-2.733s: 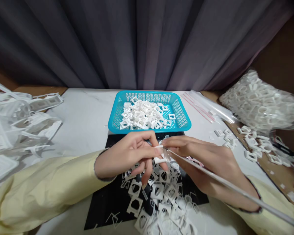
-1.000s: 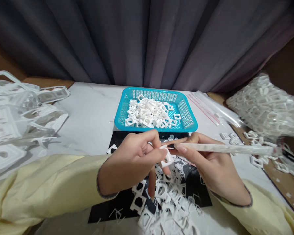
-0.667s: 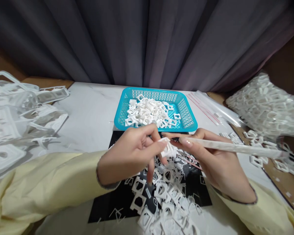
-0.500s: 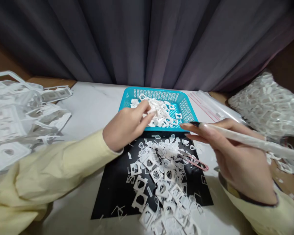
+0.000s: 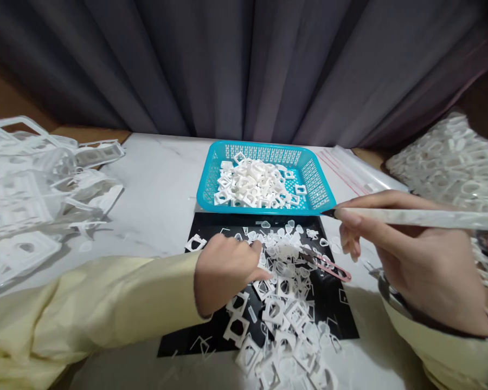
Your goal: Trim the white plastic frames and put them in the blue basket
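My left hand [image 5: 228, 271] is low over the heap of small white plastic frames [image 5: 274, 309] on the black mat [image 5: 179, 330]. Its thumb and forefinger are apart, with a white piece showing between them; the other fingers are curled out of sight. In my right hand [image 5: 423, 260] is a slim white pen-like tool [image 5: 410, 218] with a dark tip, pointing left near the basket's front corner. Behind the mat stands a turquoise basket [image 5: 205, 181] holding a pile of white frames [image 5: 256, 181]. One loose frame [image 5: 195, 243] lies at the mat's left edge.
A pink-handled tool [image 5: 333, 267] lies on the mat beside thin clear offcuts [image 5: 287, 249]. Stacked white plastic sheets [image 5: 20, 200] occupy the left side. At the right are a clear zip bag [image 5: 361, 168] and a bulging bag of white parts [image 5: 451, 168]. A dark curtain [image 5: 211, 65] hangs behind.
My left hand has left the basket and come down toward me to the heap on the mat. A loose frame now shows at the mat's left edge. My right hand has shifted slightly right, still holding the tool.
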Available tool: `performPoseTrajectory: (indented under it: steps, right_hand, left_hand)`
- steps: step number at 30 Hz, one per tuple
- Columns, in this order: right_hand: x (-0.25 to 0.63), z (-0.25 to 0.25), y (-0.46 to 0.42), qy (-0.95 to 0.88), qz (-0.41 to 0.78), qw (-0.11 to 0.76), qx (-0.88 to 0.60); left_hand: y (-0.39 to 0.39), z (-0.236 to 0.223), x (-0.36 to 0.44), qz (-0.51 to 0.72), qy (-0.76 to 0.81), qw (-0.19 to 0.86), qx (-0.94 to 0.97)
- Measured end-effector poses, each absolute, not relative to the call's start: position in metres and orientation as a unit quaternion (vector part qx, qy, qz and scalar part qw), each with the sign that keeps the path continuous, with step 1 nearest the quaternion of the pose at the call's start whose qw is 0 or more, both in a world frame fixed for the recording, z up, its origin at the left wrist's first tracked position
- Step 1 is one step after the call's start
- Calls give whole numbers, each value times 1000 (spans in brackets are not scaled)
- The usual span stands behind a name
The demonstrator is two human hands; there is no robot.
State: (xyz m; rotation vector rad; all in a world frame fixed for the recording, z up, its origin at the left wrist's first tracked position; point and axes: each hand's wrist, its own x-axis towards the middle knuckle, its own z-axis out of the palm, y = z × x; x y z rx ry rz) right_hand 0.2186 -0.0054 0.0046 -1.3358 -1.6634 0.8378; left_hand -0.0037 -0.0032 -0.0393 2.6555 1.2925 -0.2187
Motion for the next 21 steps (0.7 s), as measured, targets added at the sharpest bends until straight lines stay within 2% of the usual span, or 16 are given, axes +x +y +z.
performPoseTrajectory:
  steps: [5,10,15,21]
  right_hand:
    - [212,7,-2,-626,331,426,-562]
    - [210,5,1,-622,352,444,-541]
    - [210,7,-1,-643,356,407,-543]
    - [208,16,-2,-693,350,347,-525]
  left_hand:
    - [4,-44,1,-103,435,133,884]
    - [3,-37,-2,-114,436,132,883]
    - [1,-38,-2,-108,445,150,876]
    - [16,-25,-7,-19,430,274,860]
